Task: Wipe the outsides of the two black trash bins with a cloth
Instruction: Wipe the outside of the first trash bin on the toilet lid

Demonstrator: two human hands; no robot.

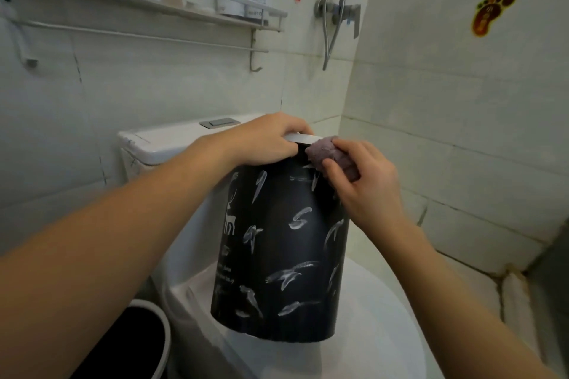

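Left hand (264,138) gripping bin (283,255) rim, right hand (360,181) pressing cloth (323,149)

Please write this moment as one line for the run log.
left hand: grips bin rim | right hand: presses cloth on black bin near rim | bin: on toilet lid

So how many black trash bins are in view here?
2. One patterned bin stands on the closed toilet lid, held at its rim by the left hand. A second bin sits lower left, partly cut off.
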